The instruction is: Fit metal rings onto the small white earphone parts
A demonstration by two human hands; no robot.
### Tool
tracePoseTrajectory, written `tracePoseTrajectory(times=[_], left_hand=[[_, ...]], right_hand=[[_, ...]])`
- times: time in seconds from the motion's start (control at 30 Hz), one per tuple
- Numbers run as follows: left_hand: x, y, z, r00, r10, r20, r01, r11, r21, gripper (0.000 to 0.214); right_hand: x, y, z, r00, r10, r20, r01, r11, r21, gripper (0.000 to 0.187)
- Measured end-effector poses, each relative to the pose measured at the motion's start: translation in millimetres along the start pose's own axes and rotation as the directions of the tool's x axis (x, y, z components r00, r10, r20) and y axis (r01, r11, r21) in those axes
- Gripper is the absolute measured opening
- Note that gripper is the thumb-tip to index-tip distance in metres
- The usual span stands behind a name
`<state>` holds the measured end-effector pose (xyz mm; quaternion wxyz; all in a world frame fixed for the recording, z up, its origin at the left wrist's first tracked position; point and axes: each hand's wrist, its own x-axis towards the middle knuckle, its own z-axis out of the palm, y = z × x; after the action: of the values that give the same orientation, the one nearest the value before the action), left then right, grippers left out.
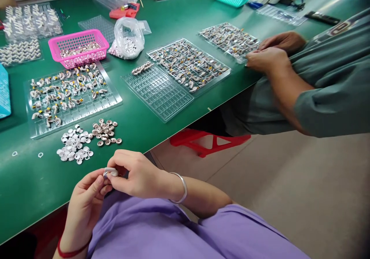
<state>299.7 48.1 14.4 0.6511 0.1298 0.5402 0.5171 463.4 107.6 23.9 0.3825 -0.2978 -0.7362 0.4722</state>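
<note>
- The pale earbud piece (112,171) is up between your 2 hands, at the near edge of the green table (23,197).
- Your left hand (88,193) pinches its left end, thumb against forefinger, with a red band around your wrist.
- Your right hand (134,174) pinches the other end between thumb and forefinger; a silver bangle (183,189) circles that wrist.
- Just past your hands, in from the near edge of the surface, you have a pile of white caps (73,145), with a pile of beige caps (105,131) right beside it.
- Behind the piles, a clear tray (95,109) carries earbud parts, gathered toward its far edge and left side.
- At that tray's far edge sits a pink basket (86,56) of small parts, with a plastic bag (128,27) next to it.
- To your right, a shallow tray (160,93) bears a row of beige parts (142,68) at its far left corner; a fuller tray (212,82) adjoins it.
- Further right, a co-worker's hands (268,56) meet near the table's edge; you cannot tell what their fingers hold.
</note>
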Motion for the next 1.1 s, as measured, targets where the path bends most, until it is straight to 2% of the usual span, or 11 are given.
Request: tracePoseTrajectory(times=[0.3, 0.67, 0.77, 0.87, 0.97, 1.1], left_hand=[[0.1, 0.3, 3.7, 0.998, 0.055, 0.018, -0.056, 0.996, 0.069, 0.034], [-3.5, 3.5, 5.8, 0.995, 0.099, 0.001, -0.098, 0.991, 0.092, 0.034], [-4.8, 3.6, 3.8, 0.987, 0.150, 0.047, -0.155, 0.981, 0.120, 0.030], [-6.2, 4.3, -0.8, 0.962, 0.246, 0.120, -0.266, 0.943, 0.198, 0.024], [-6.9, 4.5, -5.8, 0.931, 0.324, 0.166, -0.360, 0.891, 0.276, 0.018], [-7.1, 1.9, -8.5, 0.913, 0.356, 0.198, -0.400, 0.876, 0.270, 0.012]], right_hand=[[0.3, 0.1, -1.4, 0.999, 0.044, 0.026, -0.045, 0.999, 0.011, 0.011], [1.6, 0.1, -4.8, 0.983, 0.164, 0.084, -0.178, 0.962, 0.207, 0.012], [3.0, 1.9, -6.4, 0.950, 0.241, 0.197, -0.300, 0.878, 0.373, 0.012], [4.7, 5.7, -7.5, 0.919, 0.262, 0.296, -0.383, 0.776, 0.501, 0.022], [6.3, 9.2, -6.4, 0.899, 0.251, 0.359, -0.424, 0.704, 0.570, 0.033], [8.2, 10.9, -4.4, 0.854, 0.253, 0.455, -0.507, 0.604, 0.615, 0.034]])
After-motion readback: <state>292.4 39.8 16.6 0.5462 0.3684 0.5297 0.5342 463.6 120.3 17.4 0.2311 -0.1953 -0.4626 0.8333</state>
